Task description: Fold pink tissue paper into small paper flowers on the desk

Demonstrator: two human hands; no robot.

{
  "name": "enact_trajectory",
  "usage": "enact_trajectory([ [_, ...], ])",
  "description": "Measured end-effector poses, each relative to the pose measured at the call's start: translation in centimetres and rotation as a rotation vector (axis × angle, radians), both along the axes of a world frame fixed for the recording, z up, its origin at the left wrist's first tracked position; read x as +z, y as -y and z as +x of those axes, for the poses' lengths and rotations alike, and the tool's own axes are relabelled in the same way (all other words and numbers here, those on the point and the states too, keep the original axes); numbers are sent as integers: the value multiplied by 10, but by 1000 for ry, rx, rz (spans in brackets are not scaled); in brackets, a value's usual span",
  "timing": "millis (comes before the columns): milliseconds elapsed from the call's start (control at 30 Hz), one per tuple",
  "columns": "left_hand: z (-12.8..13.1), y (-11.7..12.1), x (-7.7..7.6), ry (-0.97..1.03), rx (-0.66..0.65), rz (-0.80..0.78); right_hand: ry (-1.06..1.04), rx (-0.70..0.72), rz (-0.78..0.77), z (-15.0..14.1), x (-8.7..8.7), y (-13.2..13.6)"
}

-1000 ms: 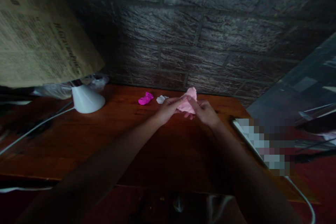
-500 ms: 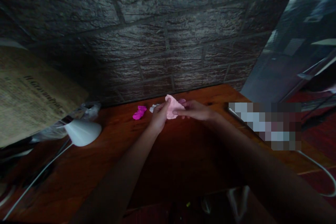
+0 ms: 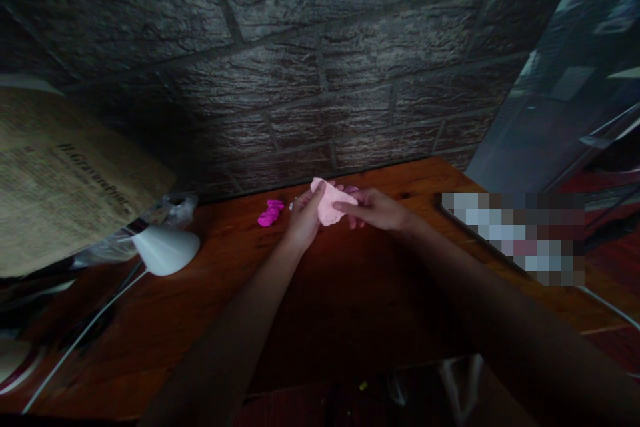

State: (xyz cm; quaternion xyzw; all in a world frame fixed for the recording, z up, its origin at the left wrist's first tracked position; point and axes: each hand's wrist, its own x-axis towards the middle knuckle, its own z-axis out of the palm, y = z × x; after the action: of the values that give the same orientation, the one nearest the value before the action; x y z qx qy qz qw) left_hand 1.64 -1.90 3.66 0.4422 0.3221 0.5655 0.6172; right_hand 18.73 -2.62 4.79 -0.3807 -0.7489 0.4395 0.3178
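Observation:
A flattened pale pink piece of modelling clay [image 3: 330, 205] is held up between my two hands, over the wooden table. My left hand [image 3: 304, 217] grips its left side, thumb on the near face. On the right side, my right hand [image 3: 377, 209] pinches it with the thumb in front and fingers behind. Left of my hands, a bright magenta lump of clay [image 3: 271, 213] lies on the table. A white lump [image 3: 293, 203] is mostly hidden behind my left hand. Part of a mauve lump [image 3: 352, 189] shows behind my right hand.
A white cone-shaped object with a cord [image 3: 167, 250] stands at the left, near a brown printed paper bag [image 3: 75, 180] and clear plastic [image 3: 180, 210]. A blurred-out flat device [image 3: 510, 233] lies at the right of the wooden table [image 3: 220, 293]. A stone-patterned wall [image 3: 280, 73] rises behind.
The pink clay looks wider and is turned more toward me, with my fingers shifted around it. The whole view has moved slightly, and more of the white lump is covered.

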Motion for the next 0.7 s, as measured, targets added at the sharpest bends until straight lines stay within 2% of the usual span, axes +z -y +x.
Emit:
enact_trajectory([
  [100,-1,-2,-3,21,30,-13,-48,28,-112,-2,-1,0],
  [200,-1,-3,-4,49,43,-14,-10,52,-166,-3,-3,-1],
  [467,2,-5,-3,103,116,-6,78,124,-182,-4,-4,-1],
  [700,2,-3,-4,-21,243,44,-88,123,-120,-7,-6,1],
])
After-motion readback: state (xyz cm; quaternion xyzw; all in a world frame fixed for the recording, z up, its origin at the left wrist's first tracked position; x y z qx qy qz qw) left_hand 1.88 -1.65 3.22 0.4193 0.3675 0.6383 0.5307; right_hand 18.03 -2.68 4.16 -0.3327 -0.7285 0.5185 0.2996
